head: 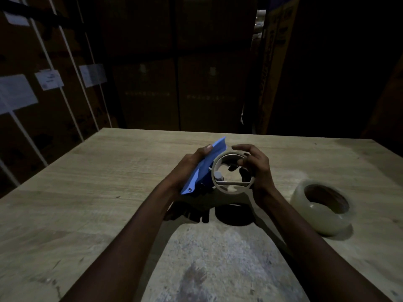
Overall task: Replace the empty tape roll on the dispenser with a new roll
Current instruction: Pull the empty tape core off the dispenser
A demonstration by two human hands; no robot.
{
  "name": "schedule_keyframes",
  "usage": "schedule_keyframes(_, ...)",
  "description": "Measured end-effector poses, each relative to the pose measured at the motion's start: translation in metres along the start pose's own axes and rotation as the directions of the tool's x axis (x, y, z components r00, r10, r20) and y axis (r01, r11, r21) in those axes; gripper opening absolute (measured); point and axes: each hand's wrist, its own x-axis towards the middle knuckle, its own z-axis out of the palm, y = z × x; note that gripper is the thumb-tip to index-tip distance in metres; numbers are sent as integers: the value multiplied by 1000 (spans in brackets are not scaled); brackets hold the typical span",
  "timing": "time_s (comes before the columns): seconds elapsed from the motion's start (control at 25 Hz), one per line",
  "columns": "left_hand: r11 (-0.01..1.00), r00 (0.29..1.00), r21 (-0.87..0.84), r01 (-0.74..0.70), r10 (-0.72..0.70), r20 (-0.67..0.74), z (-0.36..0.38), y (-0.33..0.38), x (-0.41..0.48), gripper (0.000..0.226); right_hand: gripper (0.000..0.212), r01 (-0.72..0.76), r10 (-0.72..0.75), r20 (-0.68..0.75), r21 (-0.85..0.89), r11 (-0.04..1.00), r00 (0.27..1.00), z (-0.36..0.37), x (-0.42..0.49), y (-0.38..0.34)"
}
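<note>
I hold a blue tape dispenser (204, 168) tilted above the wooden table (98, 182), with my left hand (192, 165) wrapped around its back. An empty pale cardboard tape core (218, 188) sits at the dispenser's right side, and my right hand (256, 171) grips the core's rim with fingers curled over its top and through its opening. Whether the core sits on the dispenser's spindle or is just off it is unclear in the dim light. A full roll of clear tape (320, 209) lies flat on the table to the right, apart from both hands.
Stacked cardboard boxes (152, 92) with white labels and straps stand behind the table and at the left. The table's near edge has a curved cut-out showing grey floor (218, 264) between my forearms. The scene is dark.
</note>
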Motion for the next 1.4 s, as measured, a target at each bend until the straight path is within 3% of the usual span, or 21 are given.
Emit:
schedule_keyframes(0.16, 997, 980, 82, -14, 30, -199, 3, -5, 6, 62, 16, -49, 44, -39, -142, 989, 998, 0, 0, 7)
schedule_keyframes(0.24, 976, 939, 215, -40, 110, -327, 4, -8, 9, 68, 31, -33, 22, -36, -341, 939, 999, 6, -2, 11)
schedule_keyframes(0.32, 954, 907, 295, -52, 168, -385, 3, -11, 12, 73, 62, 12, -27, -21, -524, 851, 999, 16, -7, 13)
schedule_keyframes(0.4, 939, 889, 336, -75, 216, -403, 2, -13, 12, 61, 81, 48, -76, -19, -610, 791, 997, 24, -11, 13)
schedule_keyframes(0.48, 895, 875, 436, -92, 282, -394, 3, -14, 12, 49, 84, 85, -120, -9, -656, 750, 993, 27, -14, 13)
schedule_keyframes(0.6, 836, 849, 542, -89, 349, -397, 6, -16, 11, 59, 78, 126, -199, -38, -656, 744, 979, 26, -16, 12)
schedule_keyframes(0.8, 824, 768, 566, 40, 337, -545, -5, -19, 11, 60, 77, 202, -326, -101, -605, 770, 940, 28, -14, 6)
schedule_keyframes(0.92, 850, 733, 521, 79, 305, -608, -15, -24, 13, 59, 69, 127, -208, -160, -408, 904, 965, 28, -14, 2)
schedule_keyframes(1.04, 874, 731, 482, 59, 291, -618, -19, -25, 14, 53, 56, -87, 91, -155, 33, 996, 984, 24, -12, -3)
schedule_keyframes(1.16, 873, 724, 485, 44, 307, -618, -18, -26, 16, 50, 71, -313, 345, -8, 401, 861, 938, 21, -12, -7)
schedule_keyframes(1.28, 870, 728, 492, 38, 314, -610, -17, -27, 17, 50, 68, -413, 479, 106, 685, 600, 871, 22, -15, -8)
schedule_keyframes(1.4, 874, 737, 485, 27, 311, -600, -18, -27, 17, 57, 56, -436, 515, 165, 770, 466, 841, 24, -17, -12)
